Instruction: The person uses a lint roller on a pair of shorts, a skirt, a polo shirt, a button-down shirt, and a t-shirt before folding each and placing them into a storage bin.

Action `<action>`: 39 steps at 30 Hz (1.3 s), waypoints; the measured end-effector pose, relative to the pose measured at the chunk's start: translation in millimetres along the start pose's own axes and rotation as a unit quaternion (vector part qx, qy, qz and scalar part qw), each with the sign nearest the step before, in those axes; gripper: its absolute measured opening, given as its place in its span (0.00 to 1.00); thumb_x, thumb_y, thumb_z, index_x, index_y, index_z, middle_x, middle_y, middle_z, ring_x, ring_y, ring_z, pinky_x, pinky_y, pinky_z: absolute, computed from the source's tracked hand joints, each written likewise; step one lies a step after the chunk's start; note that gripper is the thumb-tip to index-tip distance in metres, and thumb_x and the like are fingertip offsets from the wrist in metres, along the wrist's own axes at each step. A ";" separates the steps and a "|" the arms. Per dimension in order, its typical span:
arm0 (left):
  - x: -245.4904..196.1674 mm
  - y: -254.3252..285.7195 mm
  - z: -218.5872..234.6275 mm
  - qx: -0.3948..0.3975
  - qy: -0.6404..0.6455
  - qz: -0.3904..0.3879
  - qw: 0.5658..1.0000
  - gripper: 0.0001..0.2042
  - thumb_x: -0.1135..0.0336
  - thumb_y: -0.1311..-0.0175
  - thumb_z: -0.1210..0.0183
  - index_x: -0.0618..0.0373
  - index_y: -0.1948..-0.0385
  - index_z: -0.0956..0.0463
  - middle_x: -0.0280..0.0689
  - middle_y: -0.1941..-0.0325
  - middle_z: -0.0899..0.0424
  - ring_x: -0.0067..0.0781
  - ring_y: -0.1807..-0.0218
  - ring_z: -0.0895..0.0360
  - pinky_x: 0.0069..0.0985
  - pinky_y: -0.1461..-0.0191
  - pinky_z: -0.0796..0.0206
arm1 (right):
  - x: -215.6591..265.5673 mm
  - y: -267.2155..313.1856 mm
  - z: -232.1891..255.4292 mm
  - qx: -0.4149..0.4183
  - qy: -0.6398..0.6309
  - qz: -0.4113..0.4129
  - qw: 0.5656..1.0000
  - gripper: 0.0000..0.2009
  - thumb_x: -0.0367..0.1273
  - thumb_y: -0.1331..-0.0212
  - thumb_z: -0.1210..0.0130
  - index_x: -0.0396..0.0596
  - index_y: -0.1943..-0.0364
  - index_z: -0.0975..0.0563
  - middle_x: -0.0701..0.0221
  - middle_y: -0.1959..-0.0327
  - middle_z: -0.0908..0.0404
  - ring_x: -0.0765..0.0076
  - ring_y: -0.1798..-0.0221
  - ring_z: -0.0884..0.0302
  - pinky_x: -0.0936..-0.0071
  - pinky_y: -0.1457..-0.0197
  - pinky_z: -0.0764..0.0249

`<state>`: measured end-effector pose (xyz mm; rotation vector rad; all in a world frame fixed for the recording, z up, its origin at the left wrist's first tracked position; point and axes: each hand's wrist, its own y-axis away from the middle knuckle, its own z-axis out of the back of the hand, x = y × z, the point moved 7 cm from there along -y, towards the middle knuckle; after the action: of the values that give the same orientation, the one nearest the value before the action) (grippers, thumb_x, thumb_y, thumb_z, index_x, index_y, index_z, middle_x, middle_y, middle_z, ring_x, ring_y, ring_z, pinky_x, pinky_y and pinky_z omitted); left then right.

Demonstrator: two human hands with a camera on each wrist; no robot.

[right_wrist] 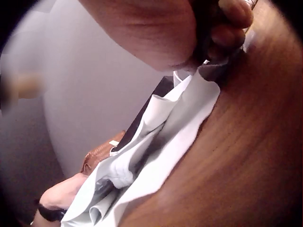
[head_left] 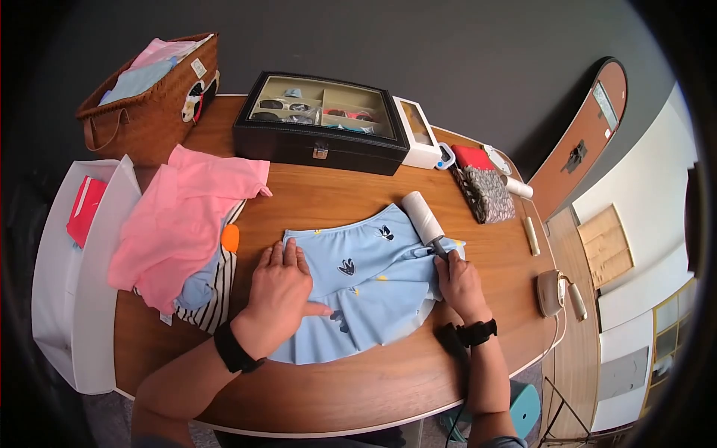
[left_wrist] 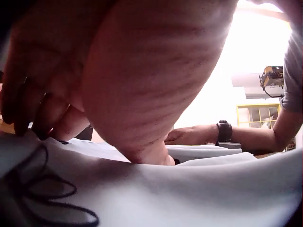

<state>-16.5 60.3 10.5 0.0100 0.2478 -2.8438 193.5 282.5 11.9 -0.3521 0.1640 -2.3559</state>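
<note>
A light blue skirt (head_left: 358,280) with black and yellow prints lies spread over the wooden table, its right side bunched into folds. My left hand (head_left: 280,287) rests on the skirt's left edge with fingers straight and thumb out to the side. In my right hand (head_left: 461,286) I grip the dark handle of a lint roller (head_left: 423,218), whose white cylinder overlaps the skirt's upper right corner. Loose pale folds of the skirt (right_wrist: 163,127) hang below the right hand in the right wrist view. From the left wrist, the palm (left_wrist: 142,80) is seen close over the cloth.
Left of the skirt are a pink garment (head_left: 187,216), a striped cloth (head_left: 216,287) and a white bin (head_left: 89,299). Behind stand a wicker basket (head_left: 149,119) and a black glasses case (head_left: 321,149). Folded patterned cloth (head_left: 485,194) and a beige device (head_left: 550,293) lie to the right.
</note>
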 end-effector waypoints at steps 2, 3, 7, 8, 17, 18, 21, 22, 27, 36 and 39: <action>0.2 -0.1 1.3 0.011 0.008 -0.005 1.000 0.49 0.34 0.57 0.34 0.81 0.47 0.29 0.64 0.38 0.28 0.55 0.36 0.30 0.40 0.29 0.42 | 0.3 -2.1 -0.8 -0.017 0.005 -0.015 1.000 0.15 0.39 0.32 0.49 0.38 0.68 0.29 0.47 0.78 0.22 0.35 0.72 0.23 0.45 0.69 0.28; 0.1 0.0 0.4 0.025 0.017 -0.011 0.999 0.51 0.33 0.56 0.36 0.83 0.45 0.32 0.67 0.38 0.30 0.59 0.34 0.31 0.41 0.28 0.43 | -0.7 -2.4 -0.3 -0.032 0.010 -0.032 0.999 0.15 0.39 0.32 0.49 0.38 0.69 0.30 0.47 0.78 0.22 0.36 0.72 0.23 0.46 0.69 0.29; 1.2 -0.1 0.2 0.027 0.027 -0.002 0.999 0.51 0.33 0.55 0.36 0.83 0.45 0.32 0.68 0.37 0.31 0.59 0.34 0.31 0.41 0.28 0.44 | 20.3 5.1 25.5 -0.067 -0.080 -0.019 0.994 0.16 0.39 0.32 0.48 0.39 0.69 0.30 0.48 0.79 0.23 0.37 0.73 0.24 0.49 0.71 0.30; 2.1 0.2 -0.6 0.028 0.028 0.010 0.999 0.51 0.33 0.55 0.36 0.83 0.44 0.32 0.68 0.37 0.31 0.59 0.34 0.32 0.41 0.28 0.44 | 34.8 10.8 30.1 -0.028 -0.097 0.017 0.995 0.16 0.39 0.33 0.47 0.39 0.69 0.29 0.48 0.79 0.24 0.38 0.73 0.24 0.51 0.72 0.31; 16.4 1.0 -5.7 0.035 -0.020 0.096 0.995 0.53 0.31 0.57 0.35 0.83 0.44 0.32 0.66 0.36 0.31 0.58 0.34 0.32 0.41 0.28 0.44 | 76.1 35.6 13.8 0.188 -0.138 0.137 0.963 0.16 0.41 0.33 0.47 0.40 0.65 0.25 0.47 0.78 0.23 0.37 0.72 0.24 0.50 0.69 0.30; 16.0 1.0 -5.2 0.030 -0.026 0.098 0.994 0.54 0.30 0.57 0.35 0.83 0.44 0.32 0.66 0.36 0.31 0.58 0.34 0.31 0.41 0.28 0.44 | 68.1 30.3 12.6 0.180 -0.118 0.101 0.971 0.16 0.41 0.33 0.47 0.40 0.66 0.25 0.47 0.76 0.22 0.36 0.71 0.23 0.49 0.68 0.29; 15.0 -0.5 -4.5 0.043 -0.058 0.101 0.992 0.52 0.28 0.56 0.39 0.78 0.44 0.29 0.63 0.37 0.29 0.55 0.34 0.31 0.41 0.28 0.44 | 28.5 12.9 9.4 0.048 -0.070 0.014 0.996 0.16 0.41 0.34 0.47 0.40 0.68 0.24 0.47 0.75 0.21 0.35 0.70 0.23 0.48 0.67 0.27; 14.6 -1.1 -3.2 0.042 -0.058 0.097 0.993 0.52 0.28 0.56 0.39 0.78 0.44 0.29 0.63 0.37 0.29 0.55 0.34 0.31 0.41 0.28 0.44 | 17.9 8.7 6.0 0.047 -0.070 0.010 0.996 0.16 0.41 0.34 0.47 0.40 0.68 0.24 0.47 0.75 0.21 0.35 0.70 0.23 0.48 0.67 0.27; 14.6 -0.4 -4.6 0.037 -0.056 0.087 0.994 0.52 0.28 0.57 0.39 0.79 0.45 0.29 0.63 0.37 0.29 0.55 0.35 0.30 0.40 0.28 0.44 | -51.9 0.4 15.4 -0.053 0.065 -0.149 0.985 0.16 0.40 0.34 0.49 0.40 0.71 0.25 0.46 0.75 0.20 0.33 0.68 0.22 0.45 0.64 0.26; 14.1 -0.7 -0.6 0.034 -0.029 0.073 0.996 0.53 0.31 0.56 0.35 0.85 0.45 0.32 0.68 0.38 0.30 0.61 0.36 0.30 0.42 0.30 0.42 | 47.9 16.5 40.2 0.011 -0.191 0.053 0.980 0.16 0.39 0.33 0.46 0.39 0.71 0.27 0.50 0.83 0.28 0.41 0.79 0.28 0.56 0.75 0.34; 14.0 0.8 -3.2 0.023 -0.035 0.071 0.997 0.53 0.31 0.56 0.35 0.85 0.45 0.32 0.69 0.38 0.30 0.61 0.37 0.30 0.42 0.30 0.42 | 76.4 27.5 31.3 0.101 -0.169 0.151 0.969 0.16 0.40 0.34 0.45 0.38 0.67 0.25 0.49 0.80 0.25 0.40 0.75 0.25 0.54 0.71 0.31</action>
<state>-29.7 56.1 6.8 -0.0588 0.1589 -2.7013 168.1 209.3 51.4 -0.5787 -0.1732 -1.9580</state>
